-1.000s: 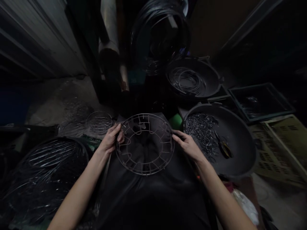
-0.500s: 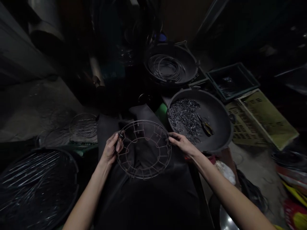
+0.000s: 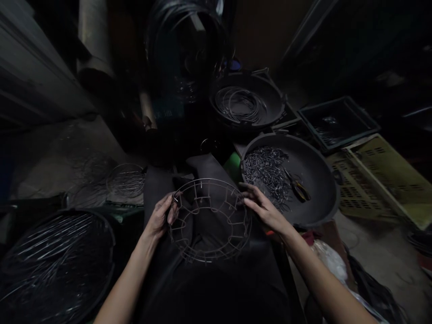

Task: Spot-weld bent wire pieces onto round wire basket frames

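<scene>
I hold a round wire frame (image 3: 209, 220) over my dark-clothed lap. It has an outer ring, an inner wavy ring and short spokes. My left hand (image 3: 161, 218) is closed on its left rim, fingers curled round the wire. On the upper right rim my right hand (image 3: 261, 208) pinches the wire with its fingertips. Just right of that hand stands a dark basin (image 3: 317, 180) with a heap of small wire clips (image 3: 265, 173) and pliers (image 3: 297, 189).
A second basin (image 3: 270, 92) with coiled wire sits farther back. A large tub of straight wires (image 3: 50, 261) is at lower left. Another wire frame (image 3: 126, 180) lies on the floor at left. Plastic crates (image 3: 378, 180) stand at right, big wire coils (image 3: 189, 40) behind.
The view has swung slightly left and up. Both hands keep hold of the wire frame; my right hand has shifted a little along the upper right rim.
</scene>
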`<move>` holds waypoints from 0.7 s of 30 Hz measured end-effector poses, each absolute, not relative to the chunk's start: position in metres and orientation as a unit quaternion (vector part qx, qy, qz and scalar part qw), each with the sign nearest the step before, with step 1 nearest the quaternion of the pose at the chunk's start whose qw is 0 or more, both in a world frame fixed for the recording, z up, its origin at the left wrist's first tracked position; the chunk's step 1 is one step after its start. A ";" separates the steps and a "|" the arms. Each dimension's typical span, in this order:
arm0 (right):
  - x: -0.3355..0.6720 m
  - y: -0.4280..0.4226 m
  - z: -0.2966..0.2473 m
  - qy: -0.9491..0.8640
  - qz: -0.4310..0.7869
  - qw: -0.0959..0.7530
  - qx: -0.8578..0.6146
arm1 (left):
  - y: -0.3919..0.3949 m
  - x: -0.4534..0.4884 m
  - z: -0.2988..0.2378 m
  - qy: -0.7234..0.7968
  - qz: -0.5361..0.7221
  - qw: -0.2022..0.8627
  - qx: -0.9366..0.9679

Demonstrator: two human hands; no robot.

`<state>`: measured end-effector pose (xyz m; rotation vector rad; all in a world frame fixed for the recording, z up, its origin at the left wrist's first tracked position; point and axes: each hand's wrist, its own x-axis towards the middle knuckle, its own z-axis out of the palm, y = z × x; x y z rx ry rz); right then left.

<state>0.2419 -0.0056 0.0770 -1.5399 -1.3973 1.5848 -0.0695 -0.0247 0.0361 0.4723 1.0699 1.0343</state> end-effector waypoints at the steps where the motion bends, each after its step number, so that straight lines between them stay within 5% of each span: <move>1: 0.242 -0.003 0.079 -0.536 0.583 0.249 -0.558 | -0.026 -0.069 0.038 0.480 0.468 0.711 0.213; 21: 0.245 0.005 0.071 -0.404 0.710 0.237 -0.526 | -0.033 -0.061 0.046 0.484 0.466 0.697 0.249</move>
